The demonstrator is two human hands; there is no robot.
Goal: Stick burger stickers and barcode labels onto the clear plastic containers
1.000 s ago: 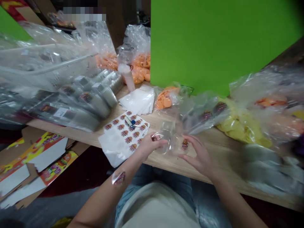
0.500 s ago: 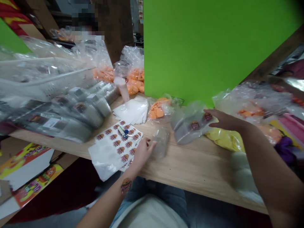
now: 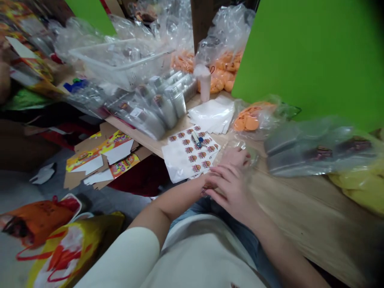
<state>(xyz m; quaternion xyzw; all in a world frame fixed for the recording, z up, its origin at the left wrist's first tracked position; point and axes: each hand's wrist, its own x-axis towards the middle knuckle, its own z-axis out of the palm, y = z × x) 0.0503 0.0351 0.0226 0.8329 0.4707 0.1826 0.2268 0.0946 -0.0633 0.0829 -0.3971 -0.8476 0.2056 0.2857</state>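
My left hand (image 3: 235,157) lies on a clear plastic bag (image 3: 244,150) at the table's edge, and the film shows around the fingers. My right hand (image 3: 231,188) crosses over, its extended fingers resting on my left wrist. A small burger sticker (image 3: 207,189) shows on that wrist, partly under those fingers. Just left of my hands sits a burger sticker sheet (image 3: 190,154) on white backing, with a small blue-capped tool (image 3: 196,140) on top. A stack of white sheets (image 3: 213,116) lies behind it.
Farther along the wooden table (image 3: 300,192) lie a blurred bag of labelled packets (image 3: 321,154), a bag of orange discs (image 3: 250,120) and a yellow bag (image 3: 360,192). Wrapped stacks (image 3: 150,108) and a clear bin (image 3: 120,60) stand left; flattened cartons (image 3: 102,156) lie below.
The view has swung left, showing more floor. My right hand has left the labelled packets and come over my left wrist. My left hand now lies on the clear bag.
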